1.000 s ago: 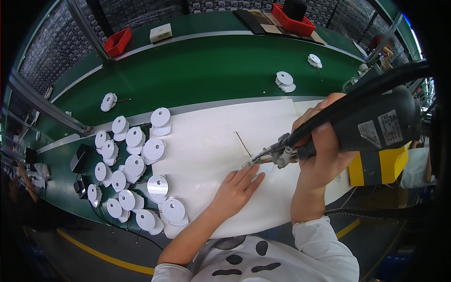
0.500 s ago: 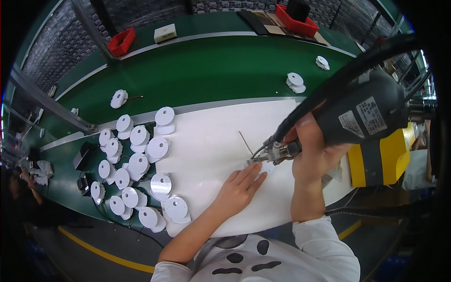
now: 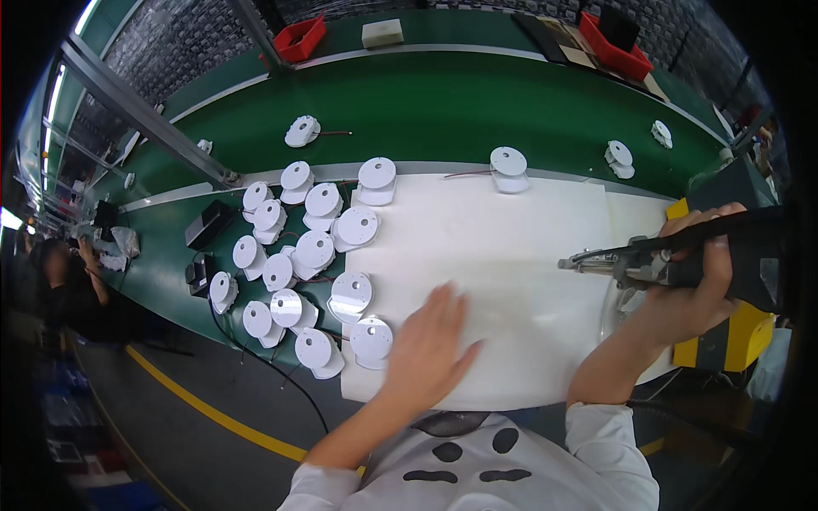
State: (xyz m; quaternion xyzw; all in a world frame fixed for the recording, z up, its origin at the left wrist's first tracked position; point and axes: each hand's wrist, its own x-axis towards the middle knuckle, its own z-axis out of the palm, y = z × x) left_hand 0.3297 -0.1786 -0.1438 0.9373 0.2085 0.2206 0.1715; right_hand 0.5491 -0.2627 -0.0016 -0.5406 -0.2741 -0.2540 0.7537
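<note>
My right hand [image 3: 703, 272] grips a black handheld power tool [image 3: 754, 264] with a slim metal nose [image 3: 596, 262] and a thick black cable. Its nose points left, raised over the white work sheet [image 3: 503, 341]. Hovering over or resting on the sheet, my left hand [image 3: 429, 345] is empty and slightly blurred, its fingers stretched out and thumb apart. Beyond it, a white round-topped part [image 3: 509, 168] with a thin wire lies at the sheet's far edge. Several similar white parts [image 3: 315, 250] cluster on the left, two of them at the sheet's left border.
A yellow-and-black stand [image 3: 724, 341] is at the right. Black boxes [image 3: 209, 224] sit left of the cluster. More white parts [image 3: 302, 131] lie on the green belt [image 3: 426, 111]. Red bins [image 3: 300, 38] stand on the back shelf. Far left, another person [image 3: 72, 281] is seated.
The tool has lifted off the white part and swung right. That part now lies at the sheet's far edge, and my left hand is off it. The whole view has shifted.
</note>
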